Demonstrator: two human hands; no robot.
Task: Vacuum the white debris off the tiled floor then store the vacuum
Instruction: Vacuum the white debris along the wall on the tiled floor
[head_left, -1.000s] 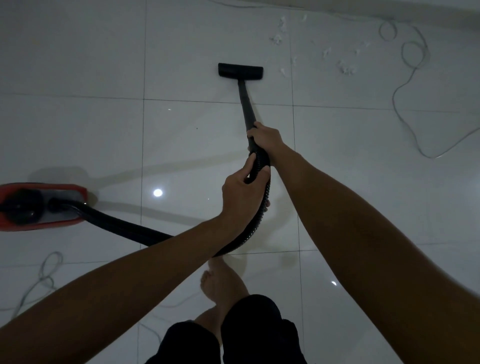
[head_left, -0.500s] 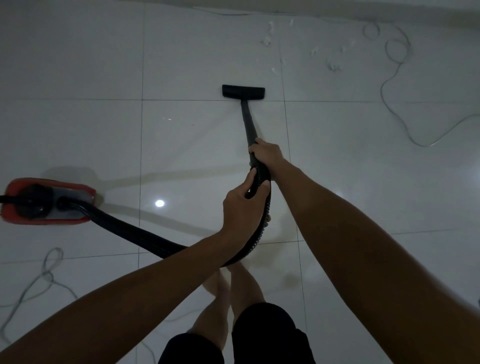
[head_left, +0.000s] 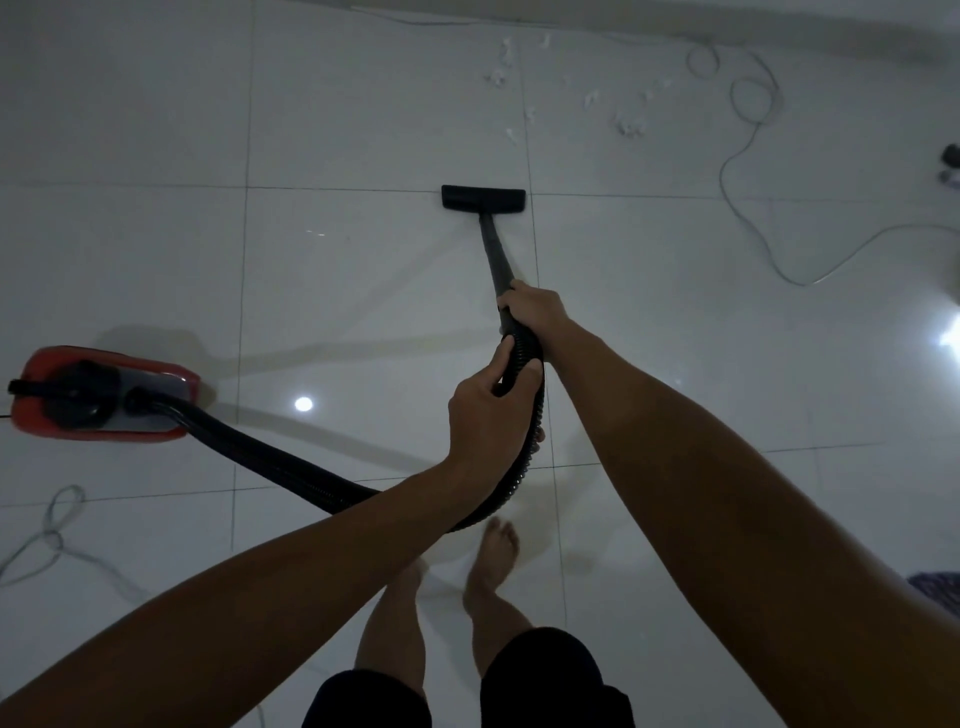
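My right hand (head_left: 531, 307) grips the black wand (head_left: 493, 254) of the vacuum near its upper end. Just behind it, my left hand (head_left: 488, 410) is curled round the ribbed black hose (head_left: 270, 452). The flat black floor nozzle (head_left: 483, 198) rests on the white tiles on a grout line. White debris (head_left: 628, 127) lies scattered beyond the nozzle near the far wall, with more bits (head_left: 500, 78) to its left. The hose runs down and left to the red canister (head_left: 104, 395) on the floor.
A thin white power cord (head_left: 743, 171) loops across the tiles at the right. Another cord loop (head_left: 52, 530) lies at the lower left. A small dark object (head_left: 950, 161) sits at the right edge. My bare feet (head_left: 496, 551) stand below the hose.
The nozzle has drawn back toward me, away from the debris, and I have stepped back. The canister has shifted slightly right in view. Both hands keep their hold.
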